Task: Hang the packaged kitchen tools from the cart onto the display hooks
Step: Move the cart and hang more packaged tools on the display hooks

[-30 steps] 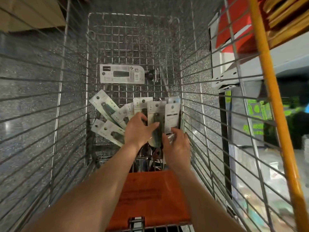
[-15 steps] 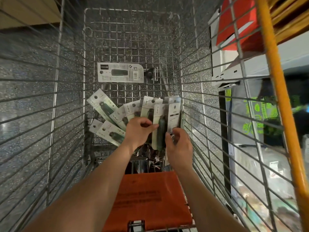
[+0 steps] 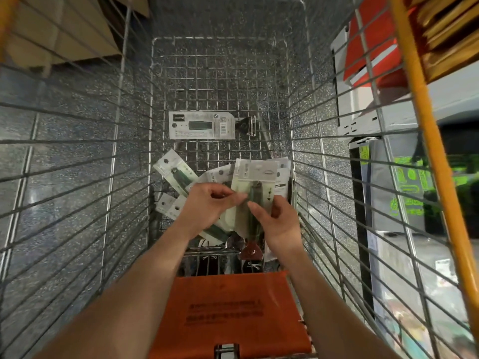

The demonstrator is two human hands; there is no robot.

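The packaged tool [image 3: 255, 182] is held just above the others in the cart [image 3: 220, 73], its long axis pointing away from the person and its hang hole at the far end, beyond both grips. The left hand [image 3: 207, 206] pinches its left edge and the right hand [image 3: 278, 221] clasps its near right side, both equally close

Speckled grey floor [image 3: 64, 164], brown cardboard box [image 3: 64, 35] top left, red and white box [image 3: 373, 35] top right, orange pole [image 3: 429, 125] beside it, bright green labels [image 3: 409, 177] lower down.
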